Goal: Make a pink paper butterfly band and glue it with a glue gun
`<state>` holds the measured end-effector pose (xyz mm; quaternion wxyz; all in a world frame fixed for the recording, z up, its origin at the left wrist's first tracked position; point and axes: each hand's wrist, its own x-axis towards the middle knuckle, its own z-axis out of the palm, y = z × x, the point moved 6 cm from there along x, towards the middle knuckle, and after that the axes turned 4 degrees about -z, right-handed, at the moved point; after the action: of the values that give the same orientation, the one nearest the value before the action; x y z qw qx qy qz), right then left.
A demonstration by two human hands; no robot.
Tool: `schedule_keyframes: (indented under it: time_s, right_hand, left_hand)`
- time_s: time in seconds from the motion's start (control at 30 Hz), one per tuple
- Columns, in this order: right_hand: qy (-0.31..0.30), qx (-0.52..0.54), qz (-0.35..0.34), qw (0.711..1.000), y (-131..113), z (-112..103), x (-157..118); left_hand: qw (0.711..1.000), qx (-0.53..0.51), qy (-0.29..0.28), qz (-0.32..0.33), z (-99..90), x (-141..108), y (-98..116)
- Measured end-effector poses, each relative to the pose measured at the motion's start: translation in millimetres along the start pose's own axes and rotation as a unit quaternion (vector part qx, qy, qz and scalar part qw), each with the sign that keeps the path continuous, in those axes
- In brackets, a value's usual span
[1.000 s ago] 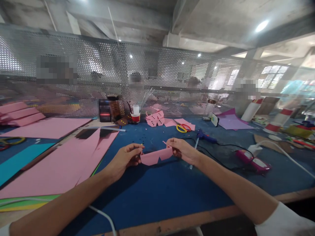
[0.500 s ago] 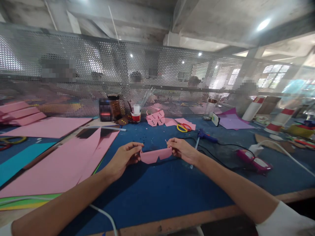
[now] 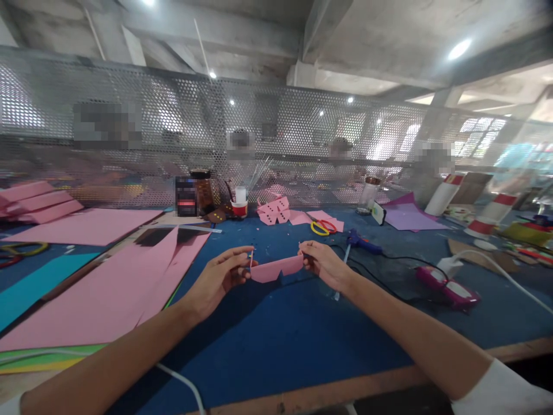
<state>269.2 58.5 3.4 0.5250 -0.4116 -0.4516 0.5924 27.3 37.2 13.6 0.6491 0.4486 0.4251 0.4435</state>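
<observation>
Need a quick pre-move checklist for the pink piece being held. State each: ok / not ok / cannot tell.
1. Left hand gripping one end of the notched pink paper piece: ok.
2. Right hand gripping the opposite end: ok.
3. Piece raised off the blue tabletop: ok, it appears lifted, with shadow below.
4. Scissors apart from the piece: ok, they lie beyond the hands.
5. Blue glue gun cool or hot: cannot tell; it lies just beyond the right hand.
6. Both ends' fold lines visible: not ok, fingers partly cover them.
</observation>
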Motion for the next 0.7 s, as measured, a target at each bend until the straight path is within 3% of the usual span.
schedule_keyframes:
  time_s: [0.37, 0.7]
  right_hand:
    - [0.019, 0.032, -0.035, 0.999, -5.1, -1.3, -0.8]
    - [0.008, 0.023, -0.051, 0.998, -5.4, 1.7, -1.8]
  left_hand:
    - [0.989, 0.114, -0.056, 0.07, 9.6, -0.1, 0.4]
    - [0.985, 0.14, -0.034, 0.093, 3.5, 1.5, -1.3]
